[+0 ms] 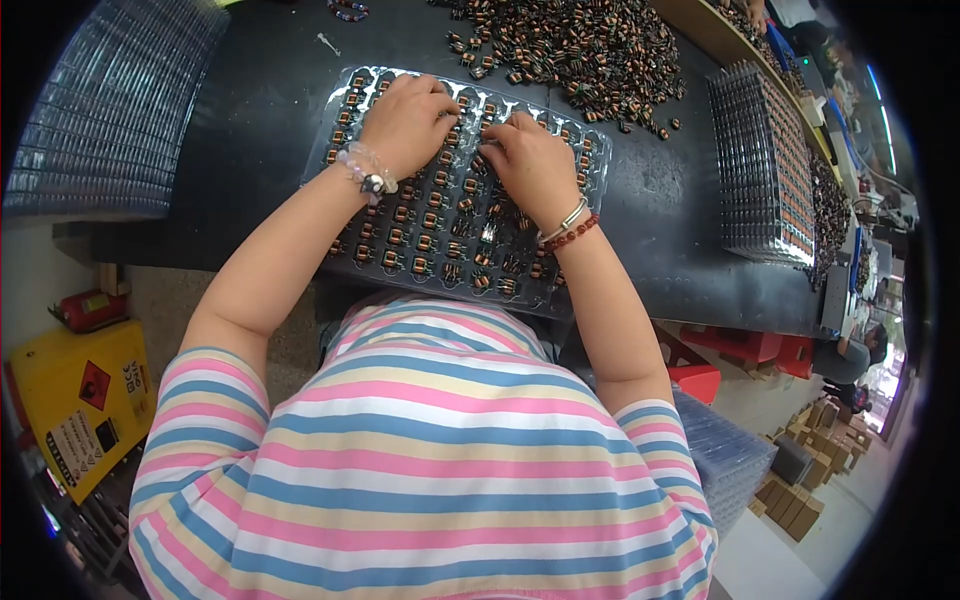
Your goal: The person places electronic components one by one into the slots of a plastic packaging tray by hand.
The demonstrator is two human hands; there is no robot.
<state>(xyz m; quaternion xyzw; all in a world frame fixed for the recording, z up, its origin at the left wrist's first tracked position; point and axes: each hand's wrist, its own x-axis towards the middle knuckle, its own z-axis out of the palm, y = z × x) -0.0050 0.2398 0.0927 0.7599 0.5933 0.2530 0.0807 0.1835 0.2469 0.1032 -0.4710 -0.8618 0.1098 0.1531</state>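
Closest to me, the person in the striped shirt leans over a clear plastic tray [560,290] lying at the near edge of the dark table [260,120], its pockets filled with small copper-wound coils [392,260]. The left hand [408,122] and right hand [530,165] rest knuckles-up on the tray, fingers curled down onto the coils; whether either pinches one I cannot tell. Beyond lies a loose heap of coils [580,50], and stacked trays [765,170] stand at the right.
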